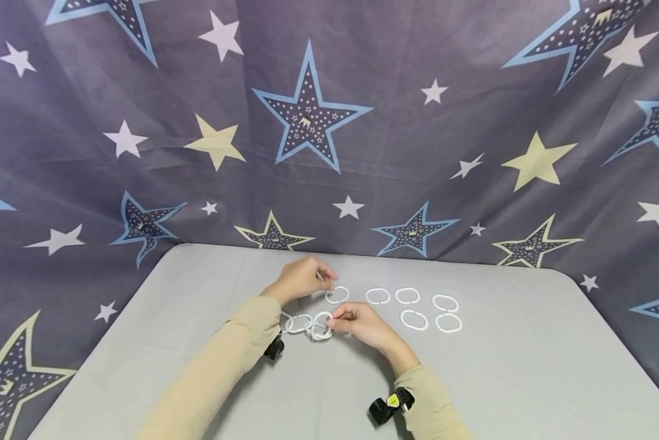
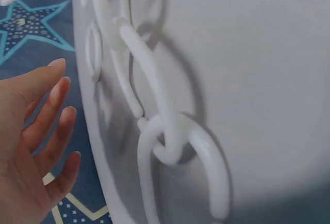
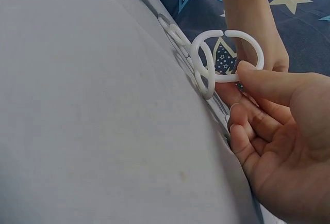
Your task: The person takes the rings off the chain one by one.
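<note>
White link (image 3: 227,78) between right fingers (image 3: 241,140), grey tabletop (image 1: 499,366) broad toward its right edge (image 1: 623,349)

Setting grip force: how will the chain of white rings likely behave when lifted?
The chain will probably sag and fold, as its rings interlock loosely. Each looks fairly stiff: the ring pinched by the right hand shows no obvious bending. It might unhook, since that ring has a gap.

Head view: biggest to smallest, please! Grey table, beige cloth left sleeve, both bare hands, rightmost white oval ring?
Grey table
Beige cloth left sleeve
Left hand, right hand: too alike to rank
Rightmost white oval ring
</note>
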